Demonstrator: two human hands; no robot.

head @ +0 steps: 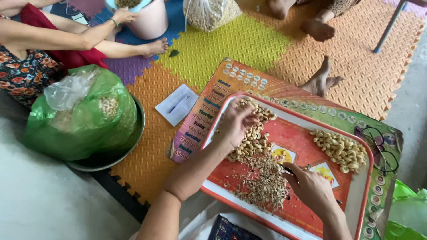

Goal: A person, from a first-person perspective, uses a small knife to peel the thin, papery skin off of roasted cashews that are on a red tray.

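Cashew nuts [253, 138] lie heaped at the tray's [362, 186] far-left corner, directly under the left hand [235, 123], whose fingers curl into them. The right hand [311, 186], nearer the shell scraps [262, 184], pinches a thin dark tool [289, 170].

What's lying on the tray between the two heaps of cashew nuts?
In the head view, bare red tray with a small printed picture separates the left cashew heap from the right cashew heap. No nuts bridge them; the husk scraps lie lower.
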